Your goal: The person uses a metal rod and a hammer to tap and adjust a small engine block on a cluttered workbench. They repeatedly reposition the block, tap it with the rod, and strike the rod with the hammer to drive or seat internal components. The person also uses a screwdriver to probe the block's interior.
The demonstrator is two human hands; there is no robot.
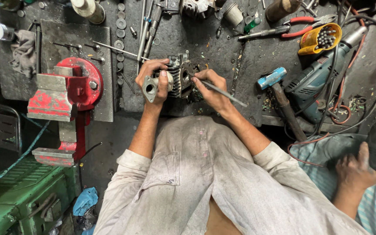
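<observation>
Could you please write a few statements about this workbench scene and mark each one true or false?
1. The left hand grips a finned metal engine part on the bench. True.
2. The right hand holds a hammer. False: it holds a thin metal rod with its tip at the engine part; the blue-headed hammer lies untouched on the bench.
3. A red bench vise stands on the left-hand side of the engine part. True.
4. The yellow container is empty. False: it holds many small metal bits.
5. A second person's hand shows at the picture's right edge. True.
</observation>
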